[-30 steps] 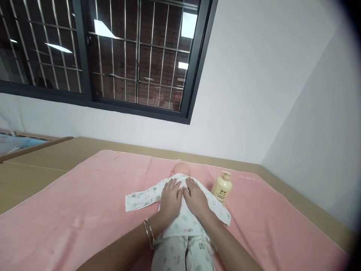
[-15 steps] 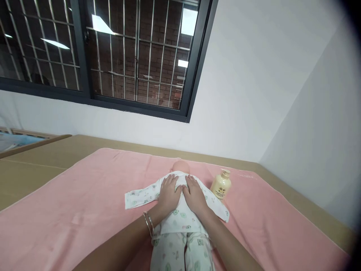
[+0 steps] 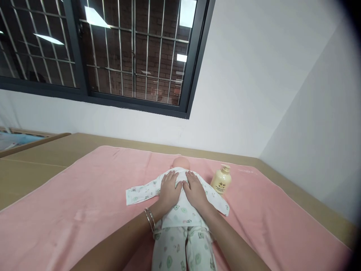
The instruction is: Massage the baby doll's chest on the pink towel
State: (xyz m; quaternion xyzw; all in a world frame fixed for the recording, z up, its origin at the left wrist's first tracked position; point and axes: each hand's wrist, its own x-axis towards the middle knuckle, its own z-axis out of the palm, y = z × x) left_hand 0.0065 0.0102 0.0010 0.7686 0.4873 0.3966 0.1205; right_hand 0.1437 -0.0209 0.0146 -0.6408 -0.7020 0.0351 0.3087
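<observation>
A baby doll (image 3: 184,216) in a white printed top and trousers lies stretched out, its bald head (image 3: 181,163) at the far end and its sleeves spread to both sides. Flat on the left side of its upper body rests my left hand (image 3: 170,191), fingers extended, with bangles on the wrist. My right hand (image 3: 195,190) lies flat on the other side, fingers stretched out. The two thumbs almost meet over the middle. Beside the doll's right-hand sleeve stands a pale yellow pump bottle (image 3: 221,180).
Under the doll spreads a pink blanket (image 3: 93,188) on a tan padded surface (image 3: 56,150). Behind it rise a white wall (image 3: 237,75) and a dark-framed barred window (image 3: 135,56). A blue item (image 3: 25,139) lies beyond a raised edge at far left.
The camera view has shifted slightly, so the window and doll sit a little higher. Both hands remain flat on the doll, with hardly any movement against it.
</observation>
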